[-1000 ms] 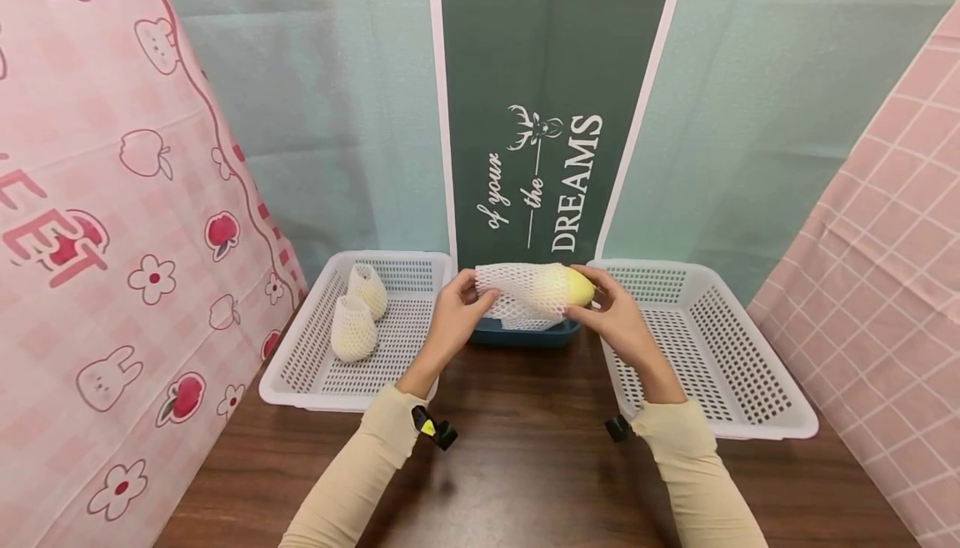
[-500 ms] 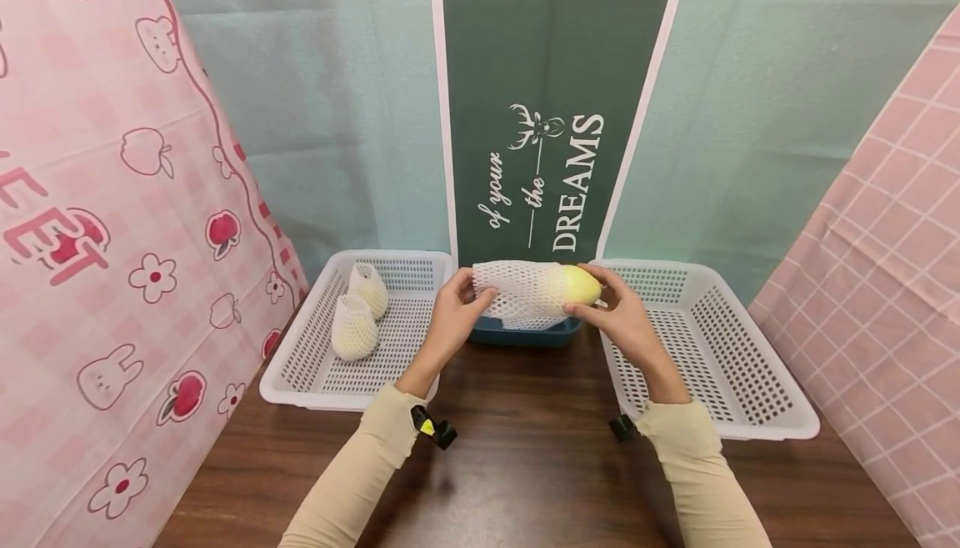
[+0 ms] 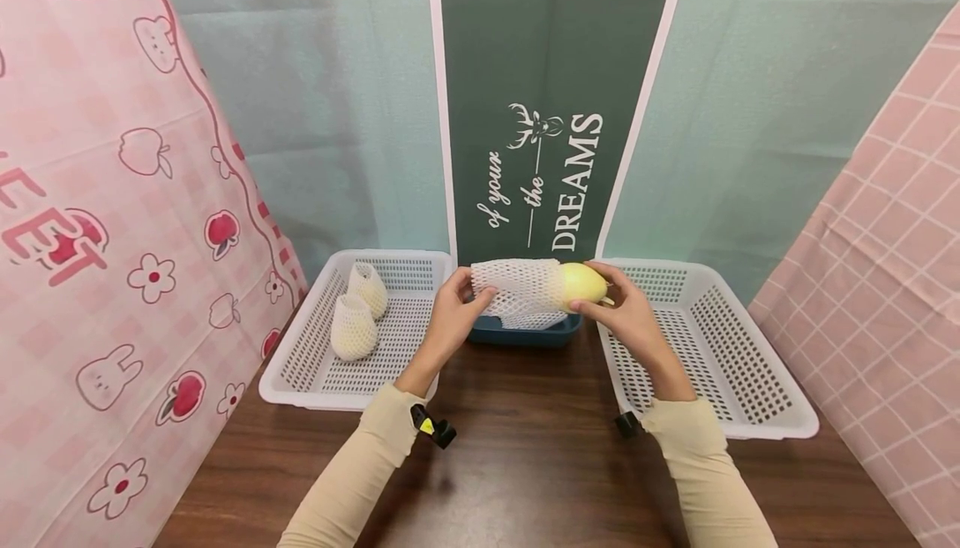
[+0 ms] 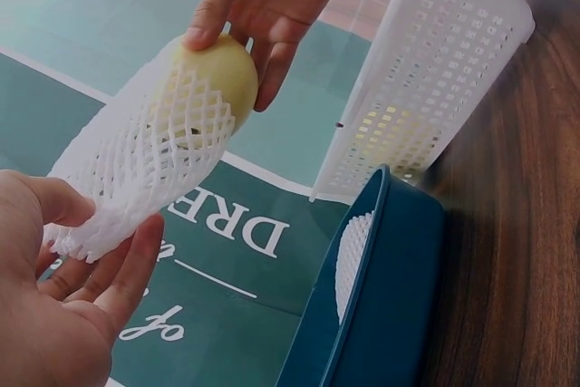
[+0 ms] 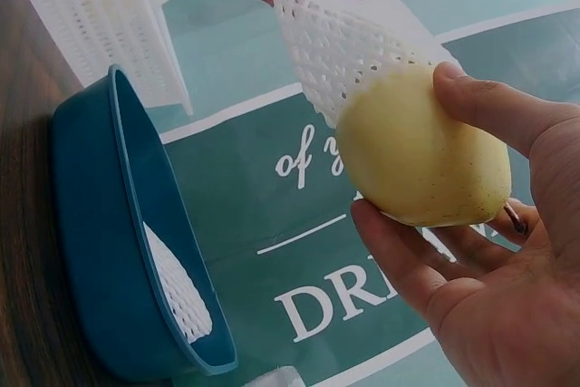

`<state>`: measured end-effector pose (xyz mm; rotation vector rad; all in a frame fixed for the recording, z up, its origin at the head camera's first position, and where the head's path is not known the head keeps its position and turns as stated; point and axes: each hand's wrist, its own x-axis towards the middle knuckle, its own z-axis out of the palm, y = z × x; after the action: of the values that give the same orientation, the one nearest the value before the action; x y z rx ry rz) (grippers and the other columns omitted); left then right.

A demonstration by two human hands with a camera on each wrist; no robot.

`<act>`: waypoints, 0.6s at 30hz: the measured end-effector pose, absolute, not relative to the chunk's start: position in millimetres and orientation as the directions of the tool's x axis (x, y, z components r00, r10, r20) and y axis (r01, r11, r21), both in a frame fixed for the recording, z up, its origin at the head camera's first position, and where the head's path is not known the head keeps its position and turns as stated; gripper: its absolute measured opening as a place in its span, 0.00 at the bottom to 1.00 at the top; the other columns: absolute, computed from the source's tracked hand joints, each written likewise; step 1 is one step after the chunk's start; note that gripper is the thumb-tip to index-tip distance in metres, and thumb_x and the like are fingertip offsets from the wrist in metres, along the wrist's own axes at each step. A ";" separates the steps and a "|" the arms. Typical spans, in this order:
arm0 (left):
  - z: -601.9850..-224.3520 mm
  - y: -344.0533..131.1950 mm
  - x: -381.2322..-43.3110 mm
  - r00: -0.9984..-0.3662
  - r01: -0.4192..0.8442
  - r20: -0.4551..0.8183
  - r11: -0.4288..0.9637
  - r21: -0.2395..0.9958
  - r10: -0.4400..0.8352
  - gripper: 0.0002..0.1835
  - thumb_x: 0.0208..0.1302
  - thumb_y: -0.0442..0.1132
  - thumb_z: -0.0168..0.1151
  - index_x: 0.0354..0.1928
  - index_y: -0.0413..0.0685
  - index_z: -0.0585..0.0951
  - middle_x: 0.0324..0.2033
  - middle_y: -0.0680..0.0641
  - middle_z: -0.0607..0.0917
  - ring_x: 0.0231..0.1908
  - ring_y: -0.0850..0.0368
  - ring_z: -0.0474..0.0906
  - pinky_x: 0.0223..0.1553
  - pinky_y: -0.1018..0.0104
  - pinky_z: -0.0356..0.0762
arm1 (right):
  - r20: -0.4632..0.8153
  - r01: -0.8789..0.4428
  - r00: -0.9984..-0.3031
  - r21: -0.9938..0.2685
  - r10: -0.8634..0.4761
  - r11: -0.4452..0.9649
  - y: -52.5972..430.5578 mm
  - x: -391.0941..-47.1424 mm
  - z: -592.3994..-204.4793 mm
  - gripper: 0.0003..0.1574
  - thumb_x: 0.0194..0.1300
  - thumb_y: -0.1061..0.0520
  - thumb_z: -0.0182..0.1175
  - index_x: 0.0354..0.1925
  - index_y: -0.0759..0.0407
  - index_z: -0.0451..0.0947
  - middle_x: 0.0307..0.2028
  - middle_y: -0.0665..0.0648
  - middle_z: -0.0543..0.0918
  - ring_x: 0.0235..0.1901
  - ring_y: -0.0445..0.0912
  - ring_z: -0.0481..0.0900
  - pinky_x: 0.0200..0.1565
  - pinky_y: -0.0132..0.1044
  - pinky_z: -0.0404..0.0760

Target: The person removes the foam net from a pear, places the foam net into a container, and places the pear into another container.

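Note:
A yellow pear [image 3: 585, 284] with a short stem [image 5: 515, 217] is partly inside a white foam net sleeve [image 3: 519, 285], its stem end bare. My left hand [image 3: 452, 313] pinches the sleeve's loose far end between thumb and fingers. On the other side, my right hand [image 3: 628, 316] grips the bare end of the pear, thumb on one side and fingers on the other. Both hands hold it up over a dark blue bin [image 3: 525, 334]. Inside that bin lies more white foam netting [image 5: 177, 287], seen in the wrist views.
At the left stands a white slotted basket [image 3: 330, 400] with two net-wrapped fruits, a nearer one [image 3: 354, 329] and a farther one [image 3: 367, 288]. Another white basket [image 3: 780, 429] stands at the right. The brown wooden table [image 3: 517, 465] spans the front; printed cloths hang around.
My right hand has drawn a little to the right with the pear, so more of its yellow skin shows outside the sleeve. My left hand stays almost in place on the netting.

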<state>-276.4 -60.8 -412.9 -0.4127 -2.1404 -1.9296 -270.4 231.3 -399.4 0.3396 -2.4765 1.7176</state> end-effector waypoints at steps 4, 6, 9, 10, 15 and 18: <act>-412.4 -59.8 -276.9 -0.937 0.349 0.345 0.088 0.933 0.054 0.15 0.72 0.33 0.68 0.57 0.38 0.80 0.52 0.37 0.87 0.57 0.46 0.86 0.50 0.70 0.82 | 0.217 -0.243 -0.970 -0.911 -0.114 0.332 234.1 -270.7 -399.5 0.50 0.65 0.50 0.77 0.79 0.51 0.66 0.72 0.60 0.71 0.62 0.52 0.79 0.48 0.26 0.83; -412.6 -59.4 -277.4 -0.938 0.346 0.342 0.088 0.934 0.053 0.15 0.72 0.33 0.68 0.56 0.38 0.80 0.52 0.37 0.87 0.57 0.46 0.86 0.50 0.70 0.82 | 0.215 -0.240 -0.970 -0.914 -0.111 0.327 235.6 -270.5 -399.2 0.50 0.65 0.51 0.77 0.79 0.51 0.66 0.72 0.61 0.71 0.63 0.54 0.79 0.48 0.26 0.83; -413.4 -58.8 -278.4 -0.939 0.344 0.340 0.090 0.935 0.052 0.14 0.73 0.34 0.67 0.56 0.38 0.80 0.52 0.37 0.88 0.57 0.47 0.86 0.50 0.70 0.82 | 0.210 -0.236 -0.971 -0.919 -0.112 0.317 237.4 -270.1 -398.0 0.50 0.65 0.52 0.77 0.79 0.52 0.66 0.74 0.61 0.69 0.65 0.58 0.78 0.49 0.26 0.83; -413.5 -58.4 -278.8 -0.939 0.344 0.341 0.090 0.935 0.052 0.14 0.73 0.34 0.67 0.56 0.38 0.80 0.52 0.37 0.88 0.57 0.47 0.86 0.49 0.70 0.82 | 0.207 -0.232 -0.972 -0.921 -0.110 0.314 237.8 -269.9 -397.5 0.50 0.65 0.52 0.77 0.79 0.51 0.66 0.74 0.61 0.69 0.66 0.59 0.77 0.49 0.25 0.83; -414.1 -56.0 -281.0 -0.938 0.345 0.343 0.086 0.935 0.043 0.14 0.72 0.32 0.67 0.55 0.37 0.80 0.52 0.37 0.88 0.57 0.46 0.86 0.49 0.71 0.81 | 0.201 -0.227 -0.973 -0.924 -0.113 0.308 240.8 -269.7 -396.2 0.50 0.65 0.53 0.77 0.79 0.51 0.66 0.75 0.61 0.69 0.67 0.61 0.76 0.49 0.25 0.83; -414.4 -54.5 -282.0 -0.939 0.345 0.343 0.087 0.935 0.033 0.13 0.71 0.32 0.67 0.54 0.36 0.80 0.51 0.36 0.88 0.56 0.46 0.86 0.48 0.72 0.81 | 0.197 -0.222 -0.974 -0.921 -0.108 0.319 242.8 -269.9 -396.1 0.51 0.66 0.52 0.77 0.79 0.52 0.65 0.75 0.62 0.69 0.67 0.62 0.76 0.49 0.25 0.83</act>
<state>-282.0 -54.5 -414.4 -0.3792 -2.1298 -1.9400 -269.9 242.8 -396.1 0.3100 -2.4693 1.7504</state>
